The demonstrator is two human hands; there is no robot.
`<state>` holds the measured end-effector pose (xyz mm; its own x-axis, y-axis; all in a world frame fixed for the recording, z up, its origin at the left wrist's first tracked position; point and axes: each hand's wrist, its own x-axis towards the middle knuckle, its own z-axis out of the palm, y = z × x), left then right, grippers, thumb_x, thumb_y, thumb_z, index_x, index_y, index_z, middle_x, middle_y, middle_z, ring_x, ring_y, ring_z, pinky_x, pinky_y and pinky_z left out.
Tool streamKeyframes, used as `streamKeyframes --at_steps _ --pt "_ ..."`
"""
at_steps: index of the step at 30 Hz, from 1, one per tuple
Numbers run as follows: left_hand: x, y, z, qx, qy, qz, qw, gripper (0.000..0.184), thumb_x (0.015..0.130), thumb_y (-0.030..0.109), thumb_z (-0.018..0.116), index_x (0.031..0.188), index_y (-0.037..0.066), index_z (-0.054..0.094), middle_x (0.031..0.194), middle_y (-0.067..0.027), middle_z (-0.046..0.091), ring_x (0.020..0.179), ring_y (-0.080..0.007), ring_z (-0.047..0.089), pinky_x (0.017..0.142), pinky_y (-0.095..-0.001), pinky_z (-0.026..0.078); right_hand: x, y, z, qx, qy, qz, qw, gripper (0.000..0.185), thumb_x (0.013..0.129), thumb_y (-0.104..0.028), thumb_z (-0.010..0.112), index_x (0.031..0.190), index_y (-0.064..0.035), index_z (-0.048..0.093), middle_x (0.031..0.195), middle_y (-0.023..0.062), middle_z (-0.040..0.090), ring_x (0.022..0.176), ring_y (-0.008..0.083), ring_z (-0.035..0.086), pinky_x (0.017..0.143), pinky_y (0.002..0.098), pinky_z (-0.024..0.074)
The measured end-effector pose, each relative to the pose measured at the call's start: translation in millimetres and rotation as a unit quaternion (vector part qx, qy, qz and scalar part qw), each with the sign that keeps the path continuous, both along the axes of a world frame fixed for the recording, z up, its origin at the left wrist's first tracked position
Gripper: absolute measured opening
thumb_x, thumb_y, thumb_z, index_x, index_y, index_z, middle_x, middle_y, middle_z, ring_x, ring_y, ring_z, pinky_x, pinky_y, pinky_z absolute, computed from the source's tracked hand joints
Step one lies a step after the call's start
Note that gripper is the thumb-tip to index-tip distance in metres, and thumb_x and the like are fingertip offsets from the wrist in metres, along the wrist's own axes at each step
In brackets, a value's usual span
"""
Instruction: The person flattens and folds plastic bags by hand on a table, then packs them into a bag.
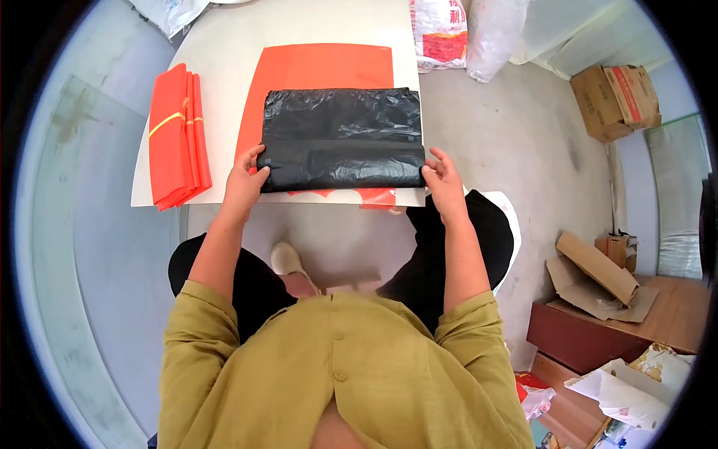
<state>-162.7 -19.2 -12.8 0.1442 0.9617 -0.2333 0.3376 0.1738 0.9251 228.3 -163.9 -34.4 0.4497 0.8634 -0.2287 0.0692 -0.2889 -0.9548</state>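
A black plastic sheet, perhaps a bag (340, 120), lies across the near part of the table, its near part folded over into a flat band. My left hand (245, 178) grips the left end of that fold between thumb and fingers. At the opposite end, my right hand (443, 181) pinches the fold's right edge. Beneath the black plastic is a flat orange-red plastic sheet (325, 66), showing beyond it; red plastic also peeks out at the near table edge. Left of it rest folded orange-red bundles (172, 135) tied with yellow bands.
The white table (224, 60) ends just in front of my knees. White printed sacks (440, 34) stand beyond its right side. To the far right are a cardboard box (613, 101), a flattened carton (598, 280) on a brown cabinet (583, 333), and loose papers.
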Motion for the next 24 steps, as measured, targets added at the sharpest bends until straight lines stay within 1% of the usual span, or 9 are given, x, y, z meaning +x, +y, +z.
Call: streamKeyframes --at_steps 3,6,9,13,15,17,20,22,24 --pt "6 -2 9 0.001 0.038 0.013 0.999 0.054 0.096 -0.002 0.065 0.148 0.006 0.056 0.127 -0.0083 0.069 0.113 -0.0159 0.065 0.100 -0.0292 0.050 0 15 -11 -0.006 -0.060 0.008 0.998 0.065 0.100 -0.013 0.068 0.159 -0.0042 0.042 0.129 0.0146 0.068 0.109 0.0189 0.065 0.093 0.0312 0.0509" --pt "9 -4 11 -0.011 0.038 0.025 0.999 0.053 0.096 -0.002 0.065 0.147 0.006 0.057 0.128 -0.0084 0.069 0.114 -0.0164 0.065 0.101 -0.0294 0.050 -2 26 0 -0.039 -0.093 0.022 0.995 0.070 0.091 -0.028 0.076 0.152 -0.0058 0.050 0.130 0.0215 0.070 0.111 0.0289 0.071 0.098 0.0398 0.0541" --pt "11 -5 16 -0.019 0.033 0.026 0.999 0.052 0.095 -0.002 0.065 0.146 0.005 0.059 0.127 -0.0087 0.069 0.115 -0.0163 0.065 0.101 -0.0296 0.050 1 37 -7 -0.026 -0.111 0.048 0.992 0.063 0.098 -0.009 0.070 0.157 -0.0053 0.046 0.118 0.0106 0.071 0.101 0.0141 0.064 0.089 0.0284 0.0504" --pt "10 -3 16 0.022 0.073 0.007 0.997 0.051 0.094 -0.002 0.066 0.145 0.004 0.060 0.129 -0.0098 0.069 0.115 -0.0166 0.065 0.100 -0.0300 0.050 -11 40 23 0.037 -0.070 0.062 0.995 0.054 0.098 -0.005 0.069 0.149 -0.0044 0.054 0.116 0.0074 0.070 0.099 0.0110 0.062 0.088 0.0267 0.0502" --pt "6 2 0 0.076 0.074 -0.005 0.994 0.051 0.096 0.000 0.064 0.146 0.008 0.060 0.122 -0.0067 0.068 0.079 -0.0105 0.059 0.062 -0.0277 0.044 -6 45 12 0.077 -0.133 0.076 0.985 0.049 0.098 -0.004 0.068 0.146 -0.0035 0.057 0.116 0.0062 0.070 0.099 0.0102 0.062 0.089 0.0262 0.0502" --pt "0 7 -12 0.093 0.080 -0.010 0.992 0.051 0.096 0.001 0.064 0.146 0.010 0.061 0.119 -0.0056 0.068 0.063 -0.0083 0.058 0.047 -0.0270 0.044 -3 48 3 0.091 -0.092 0.068 0.989 0.044 0.098 -0.004 0.068 0.142 -0.0028 0.059 0.115 0.0054 0.069 0.098 0.0098 0.062 0.088 0.0261 0.0505" --pt "4 10 -8 0.087 0.099 -0.010 0.991 0.050 0.095 0.001 0.066 0.144 0.008 0.063 0.126 -0.0091 0.068 0.082 -0.0142 0.064 0.068 -0.0295 0.051 -2 51 -10 0.091 -0.077 0.058 0.991 0.041 0.099 -0.005 0.067 0.140 -0.0023 0.062 0.116 0.0046 0.069 0.097 0.0097 0.062 0.088 0.0262 0.0510" --pt "3 15 -11 0.116 0.114 -0.017 0.987 0.048 0.093 0.003 0.068 0.141 0.006 0.065 0.135 -0.0141 0.068 0.111 -0.0227 0.069 0.097 -0.0324 0.053 -4 51 -12 0.086 -0.072 0.046 0.993 0.040 0.099 -0.005 0.067 0.138 -0.0019 0.063 0.117 0.0041 0.069 0.096 0.0094 0.062 0.087 0.0261 0.0512" --pt "4 16 -9 0.125 0.128 -0.022 0.984 0.047 0.094 0.005 0.069 0.141 0.006 0.065 0.132 -0.0146 0.068 0.109 -0.0253 0.068 0.096 -0.0340 0.053 -5 51 -14 0.081 -0.055 0.028 0.995 0.038 0.099 -0.005 0.067 0.137 -0.0015 0.065 0.119 0.0037 0.069 0.096 0.0088 0.062 0.086 0.0256 0.0514"
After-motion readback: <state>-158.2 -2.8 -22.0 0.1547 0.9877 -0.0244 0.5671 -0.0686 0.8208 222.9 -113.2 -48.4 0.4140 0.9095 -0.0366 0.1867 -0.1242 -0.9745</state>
